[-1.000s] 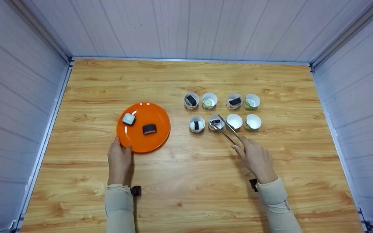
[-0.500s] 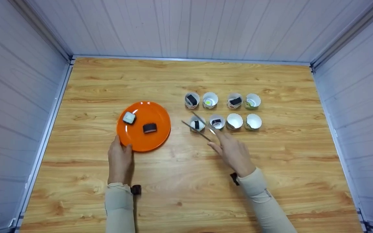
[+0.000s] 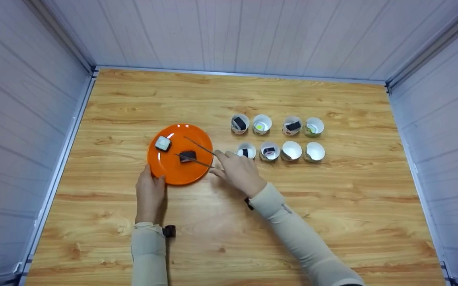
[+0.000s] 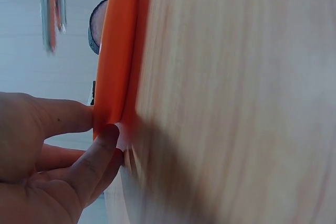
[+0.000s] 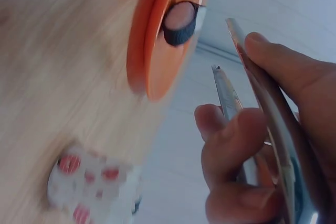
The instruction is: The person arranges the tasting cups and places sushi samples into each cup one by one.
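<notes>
My left hand [image 3: 150,194] pinches the near-left rim of an orange plate [image 3: 169,173], thumb above and fingers beneath, as the left wrist view shows. A dark-wrapped sushi roll [image 3: 188,153] lies near the plate's middle, and a white-topped sushi piece [image 3: 163,143] sits toward its far left. My right hand [image 3: 239,172] grips metal tongs [image 3: 200,146], whose two arms are spread over the plate. One arm overlaps the dark roll in the head view; in the right wrist view the tips stand above the plate with nothing between them.
Right of the plate stand two rows of small paper cups [image 3: 292,151]. Several contain sushi pieces, such as a dark one [image 3: 294,126]; others show white insides. The nearest cup [image 3: 251,147] is partly covered by my right hand. Pale panel walls [image 3: 229,35] enclose the wooden table [image 3: 221,238].
My right hand has carried the spread tongs leftward from above the front row of cups to over the orange plate. The left hand keeps its hold on the rim.
</notes>
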{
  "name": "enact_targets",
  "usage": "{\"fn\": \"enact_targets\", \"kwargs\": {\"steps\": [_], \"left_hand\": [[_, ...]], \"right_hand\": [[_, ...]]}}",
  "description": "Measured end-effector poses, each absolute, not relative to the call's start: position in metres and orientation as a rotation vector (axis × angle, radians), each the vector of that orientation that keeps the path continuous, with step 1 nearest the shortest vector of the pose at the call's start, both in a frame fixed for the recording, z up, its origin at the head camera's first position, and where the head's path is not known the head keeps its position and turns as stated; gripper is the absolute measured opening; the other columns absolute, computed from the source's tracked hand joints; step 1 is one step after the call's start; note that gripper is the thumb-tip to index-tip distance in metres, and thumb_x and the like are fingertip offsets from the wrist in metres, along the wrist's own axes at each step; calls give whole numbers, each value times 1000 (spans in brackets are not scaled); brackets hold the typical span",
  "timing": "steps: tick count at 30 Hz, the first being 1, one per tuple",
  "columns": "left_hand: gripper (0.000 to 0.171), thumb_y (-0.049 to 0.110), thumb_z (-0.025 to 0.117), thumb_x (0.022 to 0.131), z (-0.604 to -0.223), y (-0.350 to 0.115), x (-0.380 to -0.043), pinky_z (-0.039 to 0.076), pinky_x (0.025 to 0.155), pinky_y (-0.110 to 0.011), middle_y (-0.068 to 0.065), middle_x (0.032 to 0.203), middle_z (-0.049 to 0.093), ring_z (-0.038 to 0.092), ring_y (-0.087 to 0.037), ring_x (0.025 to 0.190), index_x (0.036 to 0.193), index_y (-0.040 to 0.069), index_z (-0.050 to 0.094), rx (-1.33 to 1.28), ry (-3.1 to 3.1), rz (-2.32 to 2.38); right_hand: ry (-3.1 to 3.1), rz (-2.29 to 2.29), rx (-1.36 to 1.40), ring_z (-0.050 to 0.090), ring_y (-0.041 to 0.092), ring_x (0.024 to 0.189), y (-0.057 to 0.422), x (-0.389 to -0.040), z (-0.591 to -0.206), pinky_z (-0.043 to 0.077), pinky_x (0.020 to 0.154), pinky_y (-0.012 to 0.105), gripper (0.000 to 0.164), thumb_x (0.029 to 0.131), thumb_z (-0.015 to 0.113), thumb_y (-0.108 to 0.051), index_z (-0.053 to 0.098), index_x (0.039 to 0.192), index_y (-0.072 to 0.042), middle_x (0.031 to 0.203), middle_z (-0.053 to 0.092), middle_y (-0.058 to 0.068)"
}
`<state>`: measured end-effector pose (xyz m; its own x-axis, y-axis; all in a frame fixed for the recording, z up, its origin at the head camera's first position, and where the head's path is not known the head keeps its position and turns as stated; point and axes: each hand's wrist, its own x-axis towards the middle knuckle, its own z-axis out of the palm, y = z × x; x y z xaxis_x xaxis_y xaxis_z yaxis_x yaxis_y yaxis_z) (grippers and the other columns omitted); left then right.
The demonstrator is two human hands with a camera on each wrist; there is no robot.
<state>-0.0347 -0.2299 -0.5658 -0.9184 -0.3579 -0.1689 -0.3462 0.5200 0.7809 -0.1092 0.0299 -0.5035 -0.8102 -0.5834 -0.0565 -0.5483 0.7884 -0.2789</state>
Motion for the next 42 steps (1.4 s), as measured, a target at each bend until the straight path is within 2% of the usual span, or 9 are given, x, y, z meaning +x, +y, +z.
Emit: {"fn": "enact_targets", "kwargs": {"steps": [5, 12, 16, 21, 24, 28, 37, 42], "left_hand": [[42, 3, 56, 99, -565, -230, -36, 42, 103, -52, -26, 126, 56, 53, -38, 120, 138, -6, 47, 633, -2727, -1397], [40, 4, 54, 100, -565, -229, -37, 43, 103, -48, -22, 128, 56, 53, -32, 120, 139, -3, 46, 670, -2736, -1444], [44, 4, 54, 101, -565, -229, -37, 44, 102, -49, -23, 129, 56, 53, -32, 116, 143, -4, 43, 677, -2736, -1448], [48, 5, 56, 100, -567, -229, -36, 45, 98, -50, -25, 127, 55, 53, -33, 109, 145, -6, 41, 682, -2745, -1399], [46, 5, 57, 100, -567, -229, -36, 44, 98, -52, -26, 125, 56, 53, -36, 112, 142, -6, 43, 677, -2742, -1372], [51, 6, 56, 100, -566, -229, -37, 42, 103, -52, -27, 131, 54, 51, -39, 122, 147, -6, 39, 690, -2742, -1372], [40, 4, 56, 99, -566, -229, -37, 42, 104, -51, -23, 127, 58, 53, -35, 121, 138, -2, 49, 685, -2719, -1401], [41, 3, 56, 99, -565, -229, -37, 40, 106, -51, -23, 130, 57, 52, -37, 124, 138, -3, 48, 679, -2722, -1401]], "right_hand": [[2790, -310, -894, 59, 18, 71, 2, -121, -505, 50, 54, 33, 58, 99, 56, -53, 58, 138, -11, 102, 66, 7], [2767, -246, -868, 62, 22, 75, -29, -129, -513, 51, 57, 37, 52, 98, 58, -51, 59, 133, -13, 100, 66, 6], [2792, -240, -868, 66, 26, 80, -39, -129, -518, 53, 59, 40, 47, 99, 59, -49, 60, 129, -13, 107, 68, 9], [2832, -174, -883, 68, 27, 78, -46, -129, -524, 54, 57, 40, 43, 99, 58, -49, 63, 124, -14, 103, 70, 7], [2840, -156, -891, 68, 26, 79, -47, -129, -526, 55, 56, 40, 42, 99, 57, -50, 63, 121, -14, 101, 70, 6], [2827, -181, -905, 68, 25, 78, -46, -128, -526, 54, 55, 39, 42, 100, 55, -49, 62, 124, -15, 102, 69, 6], [2852, -311, -936, 63, 23, 67, -15, -121, -512, 50, 51, 37, 44, 100, 57, -46, 62, 131, -14, 94, 68, 6], [2916, -362, -1011, 64, 21, 69, 19, -115, -499, 53, 53, 35, 49, 101, 56, -45, 60, 136, -10, 97, 69, 8]]}}
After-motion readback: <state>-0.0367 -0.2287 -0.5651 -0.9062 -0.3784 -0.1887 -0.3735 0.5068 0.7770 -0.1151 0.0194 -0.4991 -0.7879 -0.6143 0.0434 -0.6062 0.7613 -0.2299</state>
